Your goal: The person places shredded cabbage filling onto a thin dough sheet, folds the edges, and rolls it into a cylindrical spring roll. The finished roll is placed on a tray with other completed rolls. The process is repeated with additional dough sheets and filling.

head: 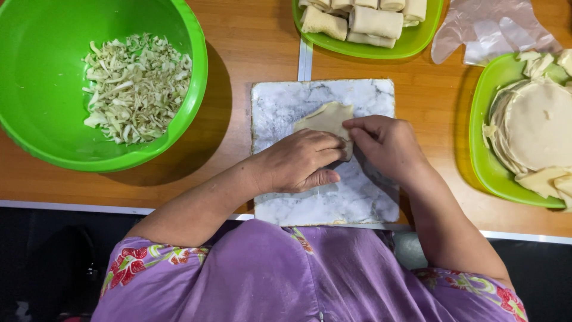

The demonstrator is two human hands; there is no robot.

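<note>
Pinching wrapper [326, 117], seemingly: left hand [298, 161], right hand [387, 143].

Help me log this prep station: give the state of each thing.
Pale dough wrapper: partly folded, pinched by both hands.
Green plastic bowl: part-filled with shredded cabbage.
Green plate of rolls: several finished.
Green plate of round wrappers: stacked, unrolled.
Clear plastic glove: unworn.

We've got the board [280, 101] dead centre on the table [250, 36], wrapper [326, 117] on it w/ both hands over it. Bowl [36, 71] of shredded cabbage [137, 86] to the left, tray of rolls [372, 24] behind, wrapper stack [539, 122] on a plate [485, 167] to the right.
</note>
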